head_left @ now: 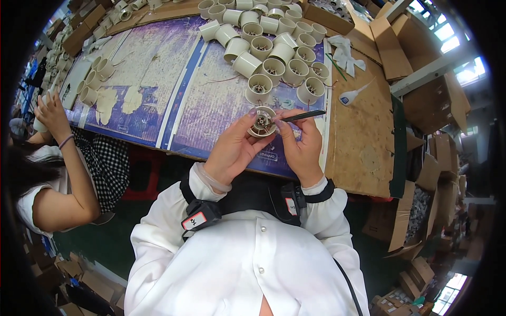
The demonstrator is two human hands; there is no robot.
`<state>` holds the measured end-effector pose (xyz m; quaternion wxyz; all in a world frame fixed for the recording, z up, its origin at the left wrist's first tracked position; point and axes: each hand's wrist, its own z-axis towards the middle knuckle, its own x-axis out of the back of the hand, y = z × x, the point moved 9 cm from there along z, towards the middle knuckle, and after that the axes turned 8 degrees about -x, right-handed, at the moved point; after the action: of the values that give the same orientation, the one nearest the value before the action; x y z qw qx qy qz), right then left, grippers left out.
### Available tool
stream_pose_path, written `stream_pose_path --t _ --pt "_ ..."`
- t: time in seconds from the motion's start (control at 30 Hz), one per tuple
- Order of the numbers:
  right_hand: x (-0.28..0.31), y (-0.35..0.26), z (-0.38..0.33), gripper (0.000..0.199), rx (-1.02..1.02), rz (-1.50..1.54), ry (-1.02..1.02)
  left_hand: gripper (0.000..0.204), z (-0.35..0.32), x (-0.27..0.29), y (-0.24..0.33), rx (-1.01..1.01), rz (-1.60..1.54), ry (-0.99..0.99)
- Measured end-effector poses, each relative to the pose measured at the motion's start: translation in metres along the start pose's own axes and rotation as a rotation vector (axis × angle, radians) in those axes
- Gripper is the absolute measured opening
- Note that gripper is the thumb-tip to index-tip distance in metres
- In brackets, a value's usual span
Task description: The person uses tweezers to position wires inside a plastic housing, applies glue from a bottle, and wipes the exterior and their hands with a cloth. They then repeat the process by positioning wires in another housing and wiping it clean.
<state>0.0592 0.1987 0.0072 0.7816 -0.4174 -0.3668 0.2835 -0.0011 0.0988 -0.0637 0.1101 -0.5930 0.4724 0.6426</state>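
Note:
My left hand (231,146) is closed round a small cream cup-shaped housing (272,111), its open top facing up near the table's front edge. Metal parts and thin wires show inside the housing. My right hand (301,146) grips black tweezers (304,115) between thumb and fingers. Their tip end points left into the housing, where fingers partly hide it. Just beyond my hands stand more cream housings (259,88) with similar parts inside, some trailing reddish wires.
A pile of cream housings (247,32) covers the table's far middle. To the right lie a white squeeze bottle (352,97), a white glove (345,55) and a green stick (336,67). Cardboard boxes (411,221) stand at right. A co-worker (68,174) sits at left beside several housings (95,79).

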Motion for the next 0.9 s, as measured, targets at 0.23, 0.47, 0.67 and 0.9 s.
stream_pose_path --t 0.23,0.47,0.67,0.9 --pt "-0.001 -0.002 -0.001 0.015 -0.001 0.013 -0.008 0.036 -0.001 -0.002 0.002 0.004 0.033 -0.027" --pt "-0.002 -0.004 -0.002 0.014 -0.022 0.051 -0.012 0.035 -0.002 -0.005 0.005 -0.019 0.074 -0.049" --pt "-0.002 -0.005 -0.001 0.013 -0.005 0.026 -0.018 0.034 0.000 -0.004 0.005 -0.023 0.057 -0.042" --pt "-0.004 -0.005 -0.001 0.013 0.013 0.023 -0.023 0.031 0.003 0.011 0.001 -0.020 0.006 0.028"
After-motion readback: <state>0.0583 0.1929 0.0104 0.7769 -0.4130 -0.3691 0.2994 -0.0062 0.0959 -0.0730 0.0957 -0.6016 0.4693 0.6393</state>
